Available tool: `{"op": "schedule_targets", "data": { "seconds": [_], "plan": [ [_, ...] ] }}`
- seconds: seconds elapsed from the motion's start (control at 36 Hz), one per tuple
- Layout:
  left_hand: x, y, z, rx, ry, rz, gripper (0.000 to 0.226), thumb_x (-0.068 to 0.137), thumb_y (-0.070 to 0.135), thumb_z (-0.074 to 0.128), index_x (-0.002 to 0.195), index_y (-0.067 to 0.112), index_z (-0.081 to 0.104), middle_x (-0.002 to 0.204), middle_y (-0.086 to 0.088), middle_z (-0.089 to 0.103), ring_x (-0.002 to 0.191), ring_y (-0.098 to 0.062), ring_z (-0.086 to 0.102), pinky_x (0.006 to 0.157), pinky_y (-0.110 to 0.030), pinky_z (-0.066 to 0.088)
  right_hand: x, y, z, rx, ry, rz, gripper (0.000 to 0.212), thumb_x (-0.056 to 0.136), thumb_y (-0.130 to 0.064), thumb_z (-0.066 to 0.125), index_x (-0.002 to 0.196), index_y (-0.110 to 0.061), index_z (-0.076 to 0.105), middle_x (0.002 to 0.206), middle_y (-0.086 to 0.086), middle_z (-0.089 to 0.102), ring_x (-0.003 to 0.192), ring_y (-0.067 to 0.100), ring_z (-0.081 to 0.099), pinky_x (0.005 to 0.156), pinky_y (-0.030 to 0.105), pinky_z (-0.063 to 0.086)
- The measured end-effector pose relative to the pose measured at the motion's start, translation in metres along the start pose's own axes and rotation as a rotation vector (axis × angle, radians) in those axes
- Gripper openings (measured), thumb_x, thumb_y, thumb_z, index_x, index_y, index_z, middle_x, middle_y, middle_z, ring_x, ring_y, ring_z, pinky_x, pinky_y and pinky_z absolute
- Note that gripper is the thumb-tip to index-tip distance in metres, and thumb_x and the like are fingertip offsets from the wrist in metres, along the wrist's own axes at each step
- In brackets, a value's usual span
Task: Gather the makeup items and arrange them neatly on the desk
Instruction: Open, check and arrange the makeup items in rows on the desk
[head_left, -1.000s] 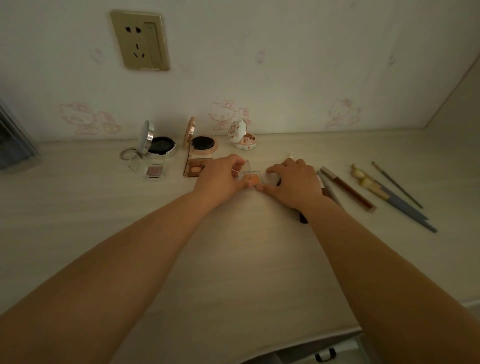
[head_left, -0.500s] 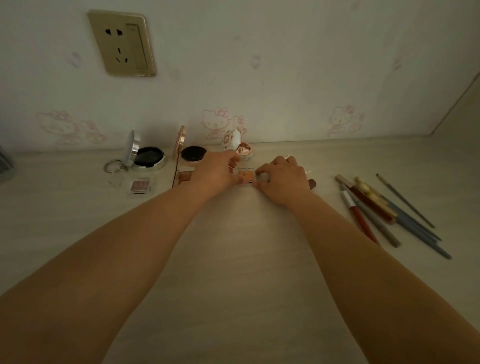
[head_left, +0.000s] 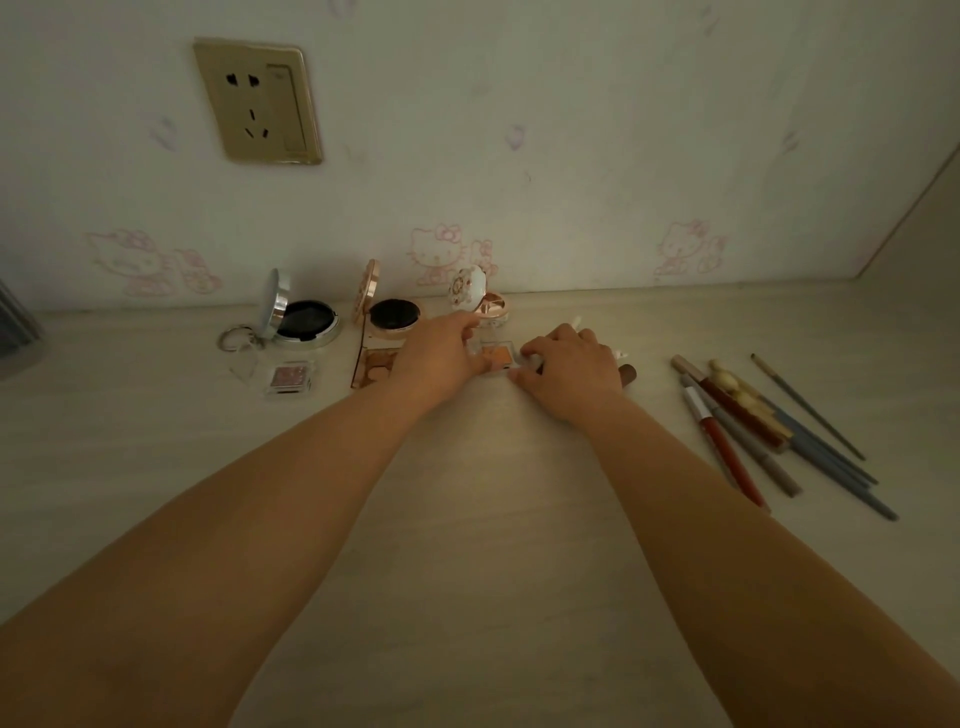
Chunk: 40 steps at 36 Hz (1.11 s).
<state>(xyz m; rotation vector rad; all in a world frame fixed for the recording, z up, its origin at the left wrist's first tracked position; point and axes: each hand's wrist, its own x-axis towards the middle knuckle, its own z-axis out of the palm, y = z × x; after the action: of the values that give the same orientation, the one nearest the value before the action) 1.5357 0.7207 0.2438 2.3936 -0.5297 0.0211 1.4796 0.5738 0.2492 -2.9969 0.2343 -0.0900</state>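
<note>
1. Blush case (head_left: 497, 356) lies flat on desk (head_left: 467, 519), between both hands, near the wall.
2. Left hand (head_left: 441, 353) pinches its left edge; right hand (head_left: 569, 364) curls on its right edge.
3. Long axis runs left-right; both hands equally near.

A brass-coloured wall socket (head_left: 258, 101) is sitting high on the wall to the left, its plate tilted a little in this wide view, with a plain switch panel on its right side. Pale wallpaper (head_left: 571, 130) is covering the wall behind the tabletop, and faint pink cartoon cat prints (head_left: 439, 252) are running along its lower edge, with small pale marks scattered higher up. At the far left edge something dark and grey (head_left: 15, 332) is poking into view, too cut off to identify. On the right, a side wall (head_left: 930, 218) is meeting the back wall at a corner.
</note>
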Motion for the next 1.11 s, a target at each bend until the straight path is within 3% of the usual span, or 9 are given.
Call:
{"op": "schedule_targets", "data": {
  "seconds": [0.11, 0.22, 0.36, 0.53, 0.58, 0.64, 0.69, 0.81, 1.11],
  "plan": [
    [-0.009, -0.001, 0.0, -0.019, 0.034, -0.017, 0.07, 0.076, 0.035, 0.075, 0.137, 0.014, 0.045, 0.13, -0.006, 0.056, 0.118, -0.02, 0.053, 0.098, -0.032, 0.042, -0.008, 0.0, -0.004, 0.028, -0.044, 0.001, 0.047, 0.092, -0.044, 0.048, 0.131, -0.017, 0.052, 0.132, 0.007, 0.047, 0.122, 0.027, 0.041, 0.1, 0.038, 0.036],
    [-0.023, -0.001, -0.002, -0.032, 0.103, -0.007, 0.052, 0.087, 0.021, 0.063, 0.136, 0.014, 0.044, 0.129, -0.006, 0.054, 0.113, -0.018, 0.055, 0.097, -0.033, 0.045, -0.018, 0.0, -0.011, 0.04, -0.101, 0.013, 0.047, 0.091, -0.03, 0.049, 0.136, -0.015, 0.046, 0.136, 0.006, 0.044, 0.126, 0.026, 0.039, 0.101, 0.036, 0.034],
    [-0.042, 0.003, -0.006, 0.029, 0.157, 0.072, 0.043, 0.091, 0.006, 0.05, 0.133, 0.012, 0.047, 0.126, -0.008, 0.054, 0.108, -0.018, 0.056, 0.093, -0.033, 0.047, -0.031, -0.005, -0.017, -0.018, -0.128, 0.028, 0.047, 0.088, -0.029, 0.053, 0.132, -0.012, 0.049, 0.133, 0.007, 0.046, 0.124, 0.026, 0.04, 0.099, 0.037, 0.035],
    [-0.063, 0.006, -0.009, 0.015, 0.181, 0.091, 0.037, 0.091, 0.005, 0.047, 0.127, 0.013, 0.051, 0.121, -0.006, 0.056, 0.108, -0.019, 0.056, 0.093, -0.036, 0.048, -0.052, -0.018, -0.026, -0.157, -0.177, 0.019, 0.026, 0.089, -0.017, 0.05, 0.112, -0.007, 0.059, 0.118, 0.01, 0.055, 0.114, 0.026, 0.05, 0.079, 0.033, 0.031],
    [-0.072, 0.006, -0.01, 0.015, 0.174, 0.087, 0.036, 0.091, 0.005, 0.047, 0.126, 0.014, 0.052, 0.12, -0.005, 0.056, 0.108, -0.019, 0.056, 0.093, -0.036, 0.048, -0.059, -0.021, -0.027, -0.21, -0.177, 0.036, 0.026, 0.091, -0.01, 0.045, 0.114, -0.006, 0.057, 0.12, 0.012, 0.056, 0.115, 0.027, 0.05, 0.089, 0.037, 0.035],
    [-0.08, 0.004, -0.012, 0.014, 0.167, 0.087, 0.035, 0.091, 0.004, 0.046, 0.125, 0.013, 0.053, 0.12, -0.006, 0.057, 0.108, -0.019, 0.056, 0.093, -0.035, 0.047, -0.067, -0.024, -0.027, -0.297, -0.169, 0.026, 0.03, 0.093, -0.003, 0.04, 0.117, -0.005, 0.056, 0.124, 0.013, 0.055, 0.118, 0.028, 0.05, 0.104, 0.046, 0.03],
    [-0.088, 0.003, -0.014, 0.009, 0.162, 0.091, 0.034, 0.092, 0.003, 0.046, 0.123, 0.012, 0.054, 0.119, -0.006, 0.057, 0.107, -0.019, 0.057, 0.092, -0.036, 0.047, -0.074, -0.025, -0.027, -0.358, -0.155, 0.0, 0.031, 0.094, 0.0, 0.036, 0.118, -0.004, 0.056, 0.123, 0.013, 0.056, 0.117, 0.029, 0.051, 0.108, 0.05, 0.025],
    [-0.104, 0.0, -0.018, 0.006, 0.156, 0.082, 0.032, 0.091, 0.002, 0.046, 0.12, 0.012, 0.056, 0.119, -0.007, 0.057, 0.104, -0.018, 0.059, 0.091, -0.037, 0.048, -0.088, -0.023, -0.025, -0.356, -0.101, -0.103, 0.033, 0.096, 0.002, 0.031, 0.119, -0.001, 0.054, 0.123, 0.014, 0.057, 0.116, 0.028, 0.053, 0.096, 0.036, 0.039],
    [-0.144, 0.008, -0.027, -0.036, 0.132, 0.081, 0.034, 0.09, -0.001, 0.045, 0.115, 0.013, 0.06, 0.115, -0.004, 0.062, 0.1, -0.015, 0.061, 0.089, -0.032, 0.049, -0.122, -0.014, -0.017, -0.39, -0.001, -0.295, 0.032, 0.095, 0.0, 0.038, 0.118, -0.007, 0.058, 0.121, 0.007, 0.054, 0.109, 0.026, 0.058, 0.08, 0.034, 0.049]
  ]
}}
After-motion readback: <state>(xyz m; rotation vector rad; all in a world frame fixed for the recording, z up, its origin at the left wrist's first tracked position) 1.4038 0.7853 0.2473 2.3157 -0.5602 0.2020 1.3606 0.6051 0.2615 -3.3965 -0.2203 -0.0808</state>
